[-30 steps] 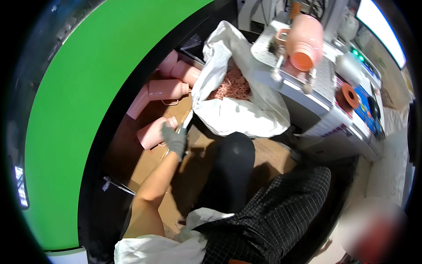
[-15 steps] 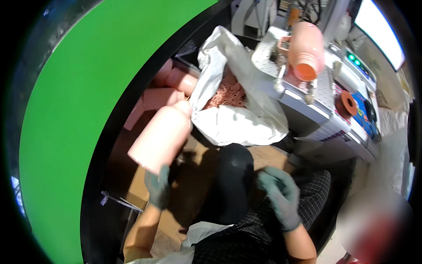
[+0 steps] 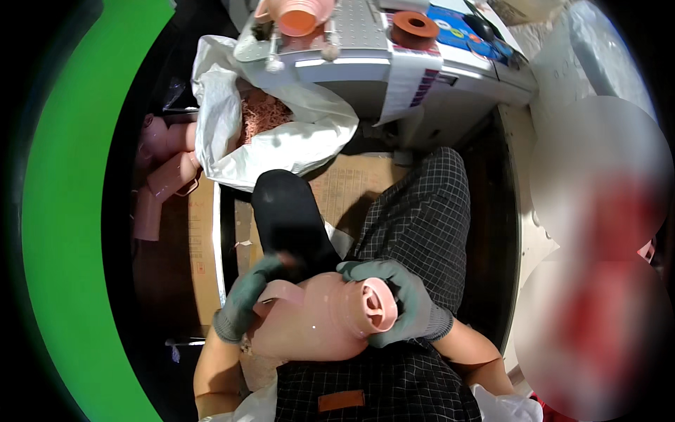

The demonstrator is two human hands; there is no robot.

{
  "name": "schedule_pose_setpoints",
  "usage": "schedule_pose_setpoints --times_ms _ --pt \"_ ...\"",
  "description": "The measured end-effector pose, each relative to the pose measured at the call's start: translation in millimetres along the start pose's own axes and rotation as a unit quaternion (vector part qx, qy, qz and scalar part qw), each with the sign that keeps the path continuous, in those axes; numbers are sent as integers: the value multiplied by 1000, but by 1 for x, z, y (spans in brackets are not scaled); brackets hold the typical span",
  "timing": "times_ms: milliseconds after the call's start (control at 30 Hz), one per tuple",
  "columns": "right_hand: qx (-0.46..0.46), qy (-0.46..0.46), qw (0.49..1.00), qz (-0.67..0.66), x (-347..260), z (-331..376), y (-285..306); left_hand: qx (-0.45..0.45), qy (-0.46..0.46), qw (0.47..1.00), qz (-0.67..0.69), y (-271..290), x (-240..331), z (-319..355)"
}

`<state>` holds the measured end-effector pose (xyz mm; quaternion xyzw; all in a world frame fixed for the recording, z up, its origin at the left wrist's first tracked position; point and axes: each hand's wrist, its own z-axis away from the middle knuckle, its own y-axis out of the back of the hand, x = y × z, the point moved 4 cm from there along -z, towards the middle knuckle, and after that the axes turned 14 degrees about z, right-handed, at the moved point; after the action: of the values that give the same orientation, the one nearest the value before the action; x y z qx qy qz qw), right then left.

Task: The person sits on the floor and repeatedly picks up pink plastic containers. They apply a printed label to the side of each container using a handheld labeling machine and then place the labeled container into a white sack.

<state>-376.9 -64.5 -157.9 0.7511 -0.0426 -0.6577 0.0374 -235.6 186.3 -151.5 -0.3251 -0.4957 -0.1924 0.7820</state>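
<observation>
A pink plastic jug (image 3: 309, 327) with a loop handle lies on its side across my lap, its mouth turned to the right. Inside that round mouth a pink crosspiece shows. My right hand (image 3: 404, 299), in a grey-green glove, is wrapped round the neck behind the rim. At the other end my left hand (image 3: 246, 299), gloved alike, grips the jug beside its handle; its fingertips are blurred. More pink jugs (image 3: 167, 176) lie in a heap at the far left.
A white sack (image 3: 323, 130) holding pink scraps (image 3: 264, 119) stands ahead. Beyond it, another pink jug (image 3: 302, 15) rests on a perforated metal plate (image 3: 351, 35). A brown ring (image 3: 415, 29) sits beside the plate. A green panel (image 3: 70, 211) curves along the left.
The jug that my left hand held out at the left has come back onto my lap, its mouth now to the right. My right hand, empty before, has closed on its neck. The view has swung right.
</observation>
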Motion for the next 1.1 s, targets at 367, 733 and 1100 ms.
schedule_pose_setpoints --times_ms 367,733,1100 --pt "-74 13 980 187 -29 32 36 -165 17 965 -204 -34 1 -48" --pt "121 93 893 423 5 99 52 -52 71 994 -66 -9 -8 -9" --pt "120 210 889 388 -62 -161 36 12 -18 988 -155 2 9 -9"
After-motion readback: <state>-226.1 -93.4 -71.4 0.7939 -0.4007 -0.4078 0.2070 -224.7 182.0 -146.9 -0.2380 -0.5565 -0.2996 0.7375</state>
